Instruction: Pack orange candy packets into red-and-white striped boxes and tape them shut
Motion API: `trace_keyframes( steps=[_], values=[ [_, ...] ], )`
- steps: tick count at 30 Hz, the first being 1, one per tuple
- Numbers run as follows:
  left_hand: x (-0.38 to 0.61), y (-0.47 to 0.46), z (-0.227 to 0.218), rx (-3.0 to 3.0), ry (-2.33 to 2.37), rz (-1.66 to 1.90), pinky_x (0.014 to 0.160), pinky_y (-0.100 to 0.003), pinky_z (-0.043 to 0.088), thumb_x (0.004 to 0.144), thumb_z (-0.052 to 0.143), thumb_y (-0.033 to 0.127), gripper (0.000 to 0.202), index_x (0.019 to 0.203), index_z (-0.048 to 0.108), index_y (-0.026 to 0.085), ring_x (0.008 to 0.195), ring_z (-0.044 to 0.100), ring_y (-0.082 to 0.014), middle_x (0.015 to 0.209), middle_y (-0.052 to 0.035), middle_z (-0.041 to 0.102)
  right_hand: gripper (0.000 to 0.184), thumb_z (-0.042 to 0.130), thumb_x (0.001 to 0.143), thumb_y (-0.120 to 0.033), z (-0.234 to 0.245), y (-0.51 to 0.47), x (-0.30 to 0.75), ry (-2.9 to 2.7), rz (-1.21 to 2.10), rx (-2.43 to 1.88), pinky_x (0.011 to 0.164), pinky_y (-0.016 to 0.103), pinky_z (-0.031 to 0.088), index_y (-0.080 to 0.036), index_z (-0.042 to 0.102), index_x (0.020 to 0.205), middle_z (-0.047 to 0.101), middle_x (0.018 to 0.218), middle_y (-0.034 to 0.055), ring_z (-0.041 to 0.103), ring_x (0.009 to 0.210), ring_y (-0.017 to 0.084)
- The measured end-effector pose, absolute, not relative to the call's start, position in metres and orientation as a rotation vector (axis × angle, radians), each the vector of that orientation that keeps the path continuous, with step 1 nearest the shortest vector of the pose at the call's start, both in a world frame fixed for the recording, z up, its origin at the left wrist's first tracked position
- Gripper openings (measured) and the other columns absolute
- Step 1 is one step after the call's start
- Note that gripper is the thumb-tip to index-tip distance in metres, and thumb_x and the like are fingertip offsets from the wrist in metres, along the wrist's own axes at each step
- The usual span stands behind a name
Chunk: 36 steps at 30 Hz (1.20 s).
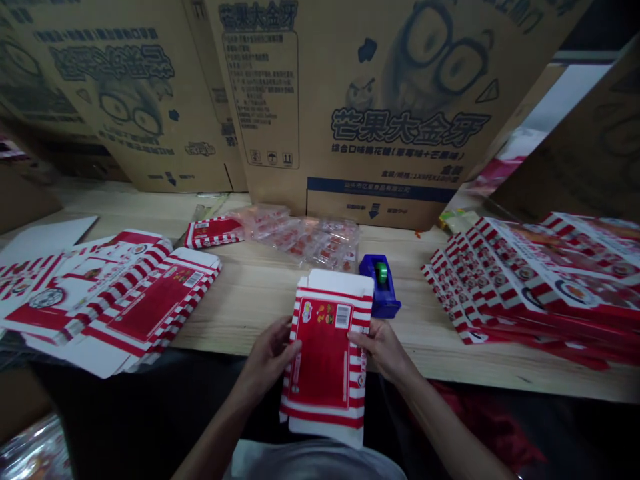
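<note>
We note the striped carton [323,363] directly between our left hand [270,353] and right hand [387,348], neither nearer, fingers [294,351] gripping both long sides, long axis pointing away from us toward the surface [245,293].

Bare table [243,300] left passage between the left pile [150,307] and the box [323,363], and between the dispenser [385,308] and right stack [515,280]. Ahead, packs [305,241] intruded; tall cartons [320,87] walled off the back.
</note>
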<state>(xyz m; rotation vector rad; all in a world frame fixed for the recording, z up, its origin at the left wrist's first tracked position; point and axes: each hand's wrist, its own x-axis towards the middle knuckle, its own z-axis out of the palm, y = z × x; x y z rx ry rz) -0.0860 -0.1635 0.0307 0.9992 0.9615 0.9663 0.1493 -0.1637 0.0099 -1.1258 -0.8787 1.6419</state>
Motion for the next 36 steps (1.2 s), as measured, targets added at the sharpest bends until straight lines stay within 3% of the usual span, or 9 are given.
trace_keyframes(
  steps=[4,9,15,18,20,24,27,31,36],
  values=[
    [-0.082,-0.149,0.022,0.918,0.973,1.143,0.094,-0.034,0.051,0.075,0.075,0.032,0.066,0.134,0.050,0.018,0.113,0.063,-0.0243,0.126,-0.0128,0.066,0.035,0.078,0.074,-0.034,0.005,-0.186,0.146,-0.990,1.773,-1.070,0.083,0.039,0.054,-0.017,0.068,0.102,0.075,0.094,0.0065,0.071,0.085,0.023],
    [-0.077,-0.145,0.009,0.900,0.952,1.117,0.087,-0.036,0.055,0.074,0.075,0.032,0.075,0.140,0.043,0.018,0.104,0.067,-0.0251,0.120,-0.0129,0.069,0.054,0.077,0.074,-0.036,0.006,-0.178,0.153,-0.972,1.409,-1.137,0.081,0.036,0.057,-0.027,0.053,0.121,0.069,0.114,0.0059,0.070,0.092,0.020],
    [-0.076,-0.141,0.004,0.945,1.008,1.049,0.077,-0.032,0.055,0.073,0.076,0.034,0.041,0.109,0.070,0.016,0.087,0.069,-0.0223,0.099,-0.0090,0.075,0.030,0.071,0.077,-0.043,-0.008,-0.154,0.163,-1.191,1.123,-1.290,0.083,0.040,0.055,-0.021,0.074,0.097,0.074,0.096,0.0071,0.068,0.087,0.023],
    [-0.074,-0.137,0.000,1.004,1.083,1.054,0.075,-0.029,0.053,0.072,0.075,0.036,0.025,0.085,0.076,0.014,0.083,0.067,-0.0204,0.092,-0.0073,0.075,0.024,0.067,0.081,-0.043,-0.014,-0.152,0.164,-1.301,1.022,-1.271,0.089,0.038,0.051,-0.021,0.077,0.080,0.072,0.102,0.0080,0.066,0.096,0.024],
    [-0.071,-0.133,-0.003,0.996,1.119,1.082,0.073,-0.028,0.051,0.070,0.075,0.035,0.022,0.075,0.075,0.014,0.079,0.066,-0.0187,0.086,-0.0061,0.074,0.022,0.068,0.081,-0.041,-0.014,-0.151,0.163,-1.288,1.023,-1.244,0.083,0.034,0.052,-0.020,0.075,0.080,0.070,0.096,0.0069,0.065,0.091,0.021],
    [-0.068,-0.123,-0.004,0.966,1.125,1.098,0.060,-0.024,0.048,0.067,0.073,0.028,0.018,0.080,0.069,0.015,0.062,0.061,-0.0128,0.071,0.0000,0.069,0.041,0.074,0.074,-0.038,-0.009,-0.146,0.164,-1.155,1.195,-1.210,0.066,0.026,0.051,-0.021,0.064,0.110,0.065,0.080,-0.0006,0.061,0.068,0.013],
    [-0.068,-0.116,0.000,1.016,1.099,1.038,0.056,-0.023,0.047,0.063,0.073,0.024,0.028,0.089,0.068,0.015,0.056,0.060,-0.0128,0.064,0.0014,0.067,0.036,0.074,0.072,-0.036,-0.004,-0.141,0.168,-1.228,1.289,-1.229,0.068,0.027,0.050,-0.018,0.065,0.102,0.066,0.083,0.0006,0.062,0.070,0.014],
    [-0.071,-0.116,0.003,1.180,1.108,0.994,0.065,-0.028,0.051,0.066,0.072,0.029,0.021,0.080,0.073,0.014,0.069,0.066,-0.0193,0.075,-0.0061,0.073,0.020,0.068,0.078,-0.037,-0.004,-0.141,0.171,-1.367,1.250,-1.238,0.069,0.028,0.051,-0.018,0.067,0.084,0.069,0.079,0.0016,0.064,0.073,0.017],
    [-0.077,-0.128,0.006,1.396,1.160,1.006,0.080,-0.030,0.050,0.075,0.069,0.032,0.018,0.087,0.077,0.021,0.090,0.067,-0.0232,0.097,-0.0073,0.076,0.024,0.054,0.091,-0.036,-0.010,-0.149,0.170,-1.550,1.041,-1.250,0.080,0.032,0.052,-0.020,0.072,0.092,0.073,0.095,0.0059,0.067,0.088,0.021]
  ],
)
